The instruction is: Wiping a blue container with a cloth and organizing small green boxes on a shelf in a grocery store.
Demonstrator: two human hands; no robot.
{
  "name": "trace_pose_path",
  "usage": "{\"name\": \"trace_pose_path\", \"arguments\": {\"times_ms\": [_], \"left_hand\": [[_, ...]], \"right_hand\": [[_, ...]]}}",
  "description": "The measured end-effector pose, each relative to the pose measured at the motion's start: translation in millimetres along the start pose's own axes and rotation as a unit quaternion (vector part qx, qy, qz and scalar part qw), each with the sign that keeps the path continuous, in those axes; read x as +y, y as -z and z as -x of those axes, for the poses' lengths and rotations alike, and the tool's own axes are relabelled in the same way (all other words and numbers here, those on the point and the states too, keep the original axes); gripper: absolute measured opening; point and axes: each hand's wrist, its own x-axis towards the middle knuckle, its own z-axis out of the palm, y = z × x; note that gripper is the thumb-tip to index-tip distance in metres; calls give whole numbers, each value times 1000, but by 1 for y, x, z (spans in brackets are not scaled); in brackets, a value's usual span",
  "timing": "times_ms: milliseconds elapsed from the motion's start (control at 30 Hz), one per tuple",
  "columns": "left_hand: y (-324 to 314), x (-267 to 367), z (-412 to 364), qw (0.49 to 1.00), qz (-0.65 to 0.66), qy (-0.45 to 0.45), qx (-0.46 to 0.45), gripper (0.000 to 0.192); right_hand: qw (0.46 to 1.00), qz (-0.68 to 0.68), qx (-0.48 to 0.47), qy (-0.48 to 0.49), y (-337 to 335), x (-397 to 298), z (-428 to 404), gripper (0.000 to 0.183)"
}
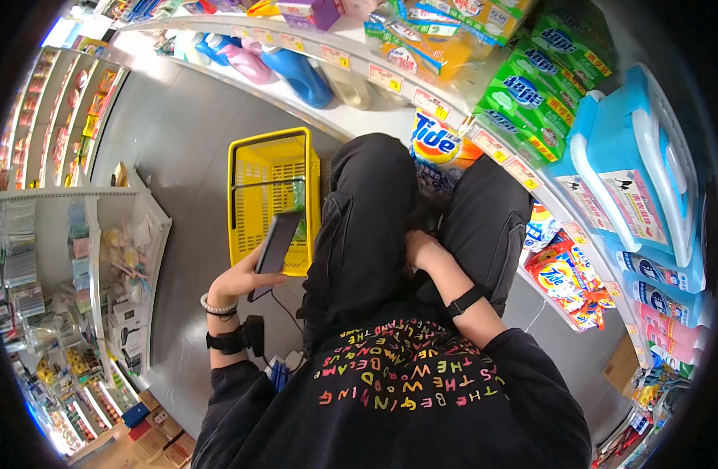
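My left hand (239, 277) grips a dark smartphone (280, 237), from which a thin cable runs back toward my body. Just beyond the phone, a yellow plastic shopping basket (240, 225) stands on the floor with its black handles folded down. Something green (298, 190) lies inside it, partly hidden by the phone. Between my bent knees is my right hand (424, 248); its fingers are largely hidden by my dark trousers, so I cannot tell what they hold. Past the knees, a Tide laundry detergent bag (434, 143) rests at the low shelf.
Store shelving (388, 76) with price tags curves ahead and right, holding green boxed packs (529, 97), detergent bottles (297, 73) and blue tubs (617, 152). More Tide bags (561, 278) sit low at right. Another display shelf (159, 228) and cardboard boxes (159, 431) stand left.
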Motion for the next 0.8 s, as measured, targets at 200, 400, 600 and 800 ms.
{"name": "trace_pose_path", "arguments": {"times_ms": [200,400,600,800], "left_hand": [[-16,-92,46,888,-353,293,-41,67],[-47,-66,35,926,-264,268,-33,60],[-45,-91,11,980,-176,85,27,56],[-52,-122,7,995,-7,34,90,57]], "right_hand": [[999,-30,8,-39,27,-24,28,31],[997,64,19,35,10,-16,11,36],[999,-29,10,-18,18,-21,21,34],[998,-38,38,-21,20,-22,25,34]]}}
